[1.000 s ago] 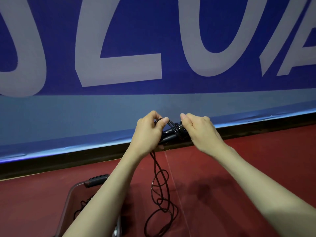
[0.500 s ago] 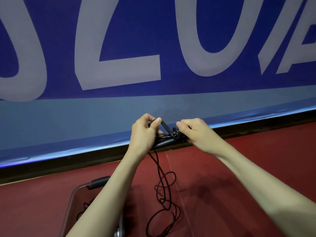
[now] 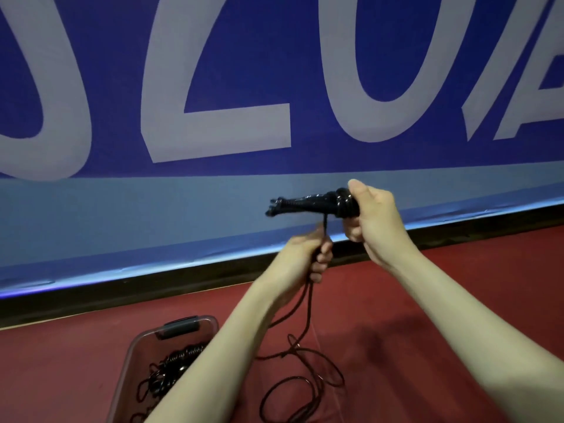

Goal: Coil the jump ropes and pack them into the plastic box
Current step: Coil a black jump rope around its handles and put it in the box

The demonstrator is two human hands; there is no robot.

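Note:
My right hand (image 3: pixel 374 218) grips the black jump rope handles (image 3: pixel 305 204), held level with several turns of cord wound round their right end. Below them my left hand (image 3: pixel 308 254) grips the loose black cord (image 3: pixel 305 303), which runs up to the handles and hangs down in slack loops onto the red floor (image 3: pixel 457 300). The clear plastic box (image 3: pixel 134 355) stands on the floor at lower left, partly behind my left forearm, with other black ropes (image 3: pixel 171 370) inside it.
A blue banner wall (image 3: pixel 213 87) with large pale letters fills the background, ending in a black base strip (image 3: pixel 122 288) along the floor. The box has a grey latch (image 3: pixel 180 326) on its far rim.
My left hand has let go of the handles and dropped below them, pulling the cord downward. My right hand has risen and moved right with the handles. More of the box shows.

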